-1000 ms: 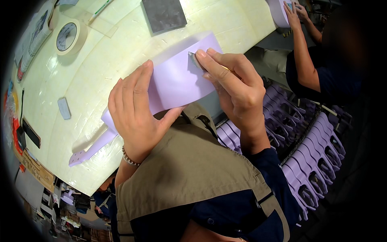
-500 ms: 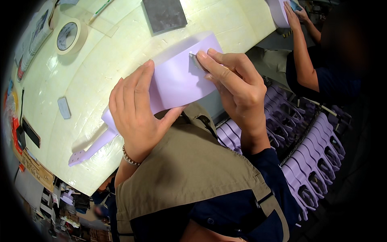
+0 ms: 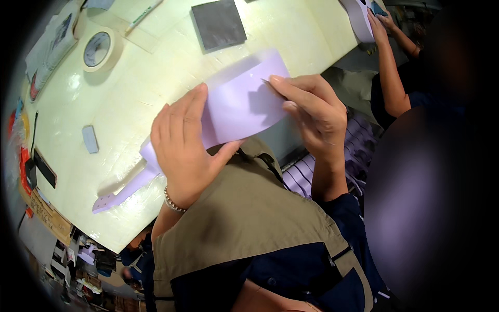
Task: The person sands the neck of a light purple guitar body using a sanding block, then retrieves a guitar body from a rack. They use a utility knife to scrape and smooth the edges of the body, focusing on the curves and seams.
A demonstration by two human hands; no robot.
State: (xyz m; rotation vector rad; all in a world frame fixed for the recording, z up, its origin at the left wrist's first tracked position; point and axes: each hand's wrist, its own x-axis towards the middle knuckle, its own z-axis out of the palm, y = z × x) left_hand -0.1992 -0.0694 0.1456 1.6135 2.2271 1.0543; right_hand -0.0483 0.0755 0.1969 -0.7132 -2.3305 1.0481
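Head view: seemingly for steadiness, the curved lilac band [image 3: 239, 106] is clasped by the left hand [image 3: 182, 132]; a thin dark tool [image 3: 271, 87] is pinched by the right hand [image 3: 319, 114].

A wide, pale cream table [image 3: 130, 96] with a glossy, creased surface carries a thick roll of cream masking tape [image 3: 115, 53]. Just right of the roll lie a thin transparent sheet [image 3: 140, 42] and, slanting upward, a slim white-and-green pen [image 3: 143, 17]; farther right is a dark grey square slab [image 3: 219, 26]. Left of the roll are folded printed papers [image 3: 54, 49]. Below it sits a small grey rectangular block [image 3: 90, 139]. Below and right, a smooth lavender curved piece [image 3: 234, 109] extends over the table, its contact unclear.
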